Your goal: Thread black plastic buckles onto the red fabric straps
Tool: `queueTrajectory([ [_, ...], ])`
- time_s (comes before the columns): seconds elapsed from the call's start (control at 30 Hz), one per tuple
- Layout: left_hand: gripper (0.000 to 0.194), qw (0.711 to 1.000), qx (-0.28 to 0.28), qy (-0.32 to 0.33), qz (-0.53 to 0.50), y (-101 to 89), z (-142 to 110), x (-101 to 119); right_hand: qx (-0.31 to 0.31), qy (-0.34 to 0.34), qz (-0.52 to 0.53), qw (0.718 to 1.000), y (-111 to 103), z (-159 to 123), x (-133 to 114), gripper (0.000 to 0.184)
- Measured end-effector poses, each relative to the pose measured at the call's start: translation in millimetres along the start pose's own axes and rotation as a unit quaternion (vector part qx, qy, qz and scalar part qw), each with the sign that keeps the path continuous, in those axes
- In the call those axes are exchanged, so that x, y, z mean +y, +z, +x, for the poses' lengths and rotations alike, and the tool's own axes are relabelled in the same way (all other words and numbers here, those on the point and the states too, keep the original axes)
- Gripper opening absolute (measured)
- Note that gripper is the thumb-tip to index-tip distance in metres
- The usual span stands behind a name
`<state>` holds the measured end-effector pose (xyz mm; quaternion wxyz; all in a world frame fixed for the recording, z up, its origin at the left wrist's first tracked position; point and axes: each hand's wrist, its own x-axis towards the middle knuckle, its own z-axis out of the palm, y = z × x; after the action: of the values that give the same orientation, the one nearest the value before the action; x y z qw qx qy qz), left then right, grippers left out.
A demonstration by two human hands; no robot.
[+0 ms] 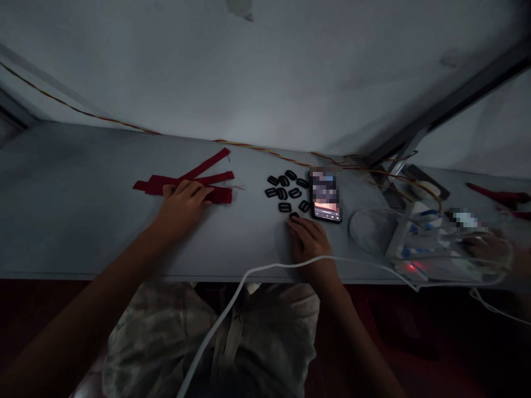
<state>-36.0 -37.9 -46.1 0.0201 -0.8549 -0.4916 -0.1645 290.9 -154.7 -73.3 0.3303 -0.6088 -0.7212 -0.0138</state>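
Note:
Several red fabric straps (207, 163) lie overlapping on the grey table, with loose threads at the right ends of some. My left hand (185, 204) lies palm down over the lowest strap, its fingers bent and closed on it; the undersides of the fingers are hidden. Near the table's middle is a loose group of black slider buckles (285, 207). At the group's near edge my right hand (309, 237) has its fingertips together on one black buckle (294, 215), which is partly covered by them.
A phone (326, 196) with a lit screen lies right of the buckles. A white cable (265, 267) crosses above my right forearm towards a white power strip (418, 237). Twisted wires (257, 147) run along the wall. At the right edge is another person's hand (485, 246).

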Motion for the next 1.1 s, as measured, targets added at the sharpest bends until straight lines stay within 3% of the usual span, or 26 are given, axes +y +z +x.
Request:
queueTrajectory([
  [0.13,0.035,0.999,-0.008,0.033,0.032,-1.3,-2.9,0.0,0.008,0.007,0.034,0.999,0.9,7.6,-7.2,0.025],
  [0.3,0.036,0.999,0.001,0.025,0.038,-4.9,-17.1,3.5,0.032,0.074,0.032,0.996,1.2,9.4,-13.2,0.021],
  [0.57,0.029,0.999,0.02,0.011,0.024,3.1,-14.6,1.7,-0.007,0.152,0.103,0.983,8.7,18.9,-17.6,0.025],
  [0.77,0.02,0.998,0.058,0.022,0.008,-1.4,-11.9,3.2,-0.046,0.18,0.09,0.978,12.1,24.5,-4.4,0.03],
  [0.93,0.011,0.994,0.1,0.021,-0.043,-9.5,-38.9,9.8,-0.103,0.204,0.069,0.971,7.8,30.5,3.3,0.028],
  [1.0,0.012,0.995,0.081,0.038,-0.05,-11.5,-55.7,12.3,-0.107,0.204,0.069,0.971,6.9,31.2,3.0,0.026],
  [1.1,0.022,0.996,0.005,0.057,-0.07,-15.0,-79.7,15.8,-0.064,0.19,0.06,0.978,8.7,29.7,0.3,0.023],
])
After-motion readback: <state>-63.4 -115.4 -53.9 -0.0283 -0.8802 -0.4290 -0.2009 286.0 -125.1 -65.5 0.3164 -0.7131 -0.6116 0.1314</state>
